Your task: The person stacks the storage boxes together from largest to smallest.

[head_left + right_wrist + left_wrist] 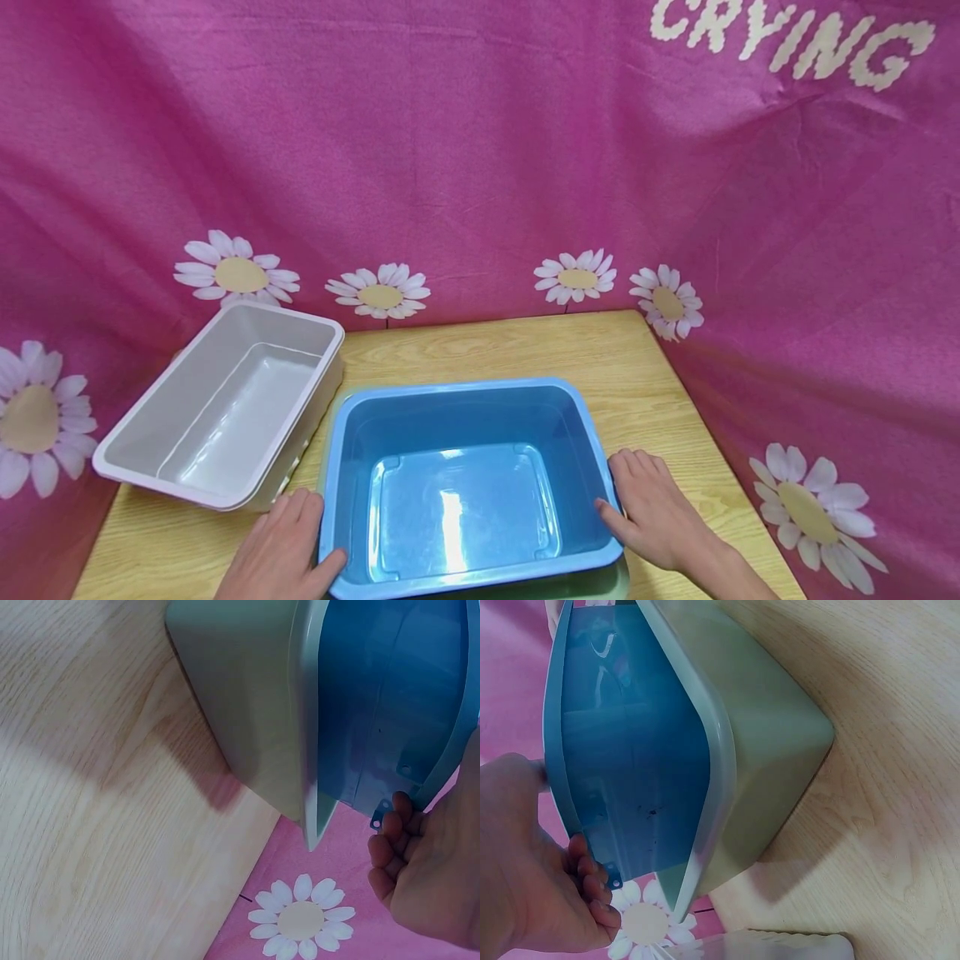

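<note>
A blue plastic basin (465, 500) is held by its rim at both short sides. My left hand (281, 546) grips the left rim, thumb over the edge and fingers curled beneath, as the left wrist view also shows. On the opposite side my right hand (656, 508) grips the right rim the same way. Under the blue basin stands a pale green basin (772, 727) on the table. The blue basin sits partly inside it, its rim raised well above the green rim (307, 712). In the head view the green basin is mostly hidden.
A grey-white basin (225, 417) stands at the left of the wooden table (495, 346), angled, close to my left hand. Pink cloth (480, 167) with daisies hangs behind the table and along both sides.
</note>
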### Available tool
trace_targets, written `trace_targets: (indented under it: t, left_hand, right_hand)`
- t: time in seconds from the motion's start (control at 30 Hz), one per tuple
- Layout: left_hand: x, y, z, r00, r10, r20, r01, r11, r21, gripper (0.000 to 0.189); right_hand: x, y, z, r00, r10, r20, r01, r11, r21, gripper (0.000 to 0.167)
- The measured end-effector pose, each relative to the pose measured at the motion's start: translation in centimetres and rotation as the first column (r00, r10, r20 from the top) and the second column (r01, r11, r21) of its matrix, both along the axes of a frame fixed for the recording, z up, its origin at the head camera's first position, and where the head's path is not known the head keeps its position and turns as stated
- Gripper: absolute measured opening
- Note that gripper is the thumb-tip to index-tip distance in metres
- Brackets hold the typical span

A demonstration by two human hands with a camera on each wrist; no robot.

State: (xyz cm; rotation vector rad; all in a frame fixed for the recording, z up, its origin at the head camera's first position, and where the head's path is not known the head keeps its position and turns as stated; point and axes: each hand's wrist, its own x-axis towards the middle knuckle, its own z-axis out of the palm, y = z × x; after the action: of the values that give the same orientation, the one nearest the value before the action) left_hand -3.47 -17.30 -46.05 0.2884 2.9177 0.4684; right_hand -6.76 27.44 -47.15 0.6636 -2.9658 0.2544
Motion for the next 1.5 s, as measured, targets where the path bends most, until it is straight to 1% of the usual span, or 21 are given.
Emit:
trace_targets:
  t: [0.17,0.23,0.37,0.47,0.7,0.93,1.1,1.23,1.37,1.5]
  left_hand:
    - [0.1,-0.1,-0.1,1.0,-0.001,0.002,0.001,1.0,0.001,0.04]
    - [0.1,-0.1,-0.2,1.0,-0.009,-0.016,0.009,1.0,0.009,0.039]
    - [0.3,-0.2,-0.4,0.997,-0.027,-0.078,0.029,0.999,0.028,0.038]
    - [0.4,-0.3,-0.5,0.996,-0.028,-0.083,0.03,0.999,0.031,0.038]
    - [0.3,-0.3,-0.5,1.0,-0.002,-0.016,0.002,1.0,0.02,0.042]
    - [0.3,-0.3,-0.4,1.0,0.015,-0.003,-0.015,1.0,0.027,0.041]
    - [0.3,-0.3,-0.4,0.999,0.029,0.046,-0.031,0.999,0.024,0.041]
    - [0.2,-0.4,-0.4,0.996,0.029,0.082,-0.031,0.999,0.022,0.043]
    - [0.2,-0.5,-0.4,0.997,0.016,0.078,-0.018,1.0,0.025,0.043]
    - [0.3,-0.7,-0.3,0.996,0.013,0.091,-0.015,1.0,0.019,0.044]
  right_hand:
    - [0.1,0.0,-0.1,1.0,-0.005,0.01,0.005,1.0,0.0,0.03]
    - [0.1,0.0,-0.1,1.0,-0.002,0.008,0.002,1.0,-0.001,0.03]
    - [0.3,0.0,-0.2,1.0,0.012,-0.02,-0.012,1.0,-0.007,0.03]
    - [0.3,0.0,-0.3,0.999,0.019,-0.038,-0.02,1.0,-0.01,0.029]
    - [0.4,-0.1,-0.4,0.999,0.016,-0.038,-0.017,1.0,-0.014,0.029]
    - [0.5,-0.2,-0.4,1.0,-0.001,-0.023,0.0,1.0,-0.011,0.03]
    - [0.5,-0.3,-0.2,1.0,-0.002,-0.021,0.002,1.0,-0.001,0.032]
    - [0.5,-0.4,0.2,1.0,-0.023,0.011,0.023,1.0,0.013,0.034]
    - [0.5,-0.5,0.6,0.998,-0.044,0.042,0.042,0.998,0.047,0.037]
    - [0.4,-0.6,1.0,0.996,-0.052,0.067,0.047,0.996,0.074,0.04]
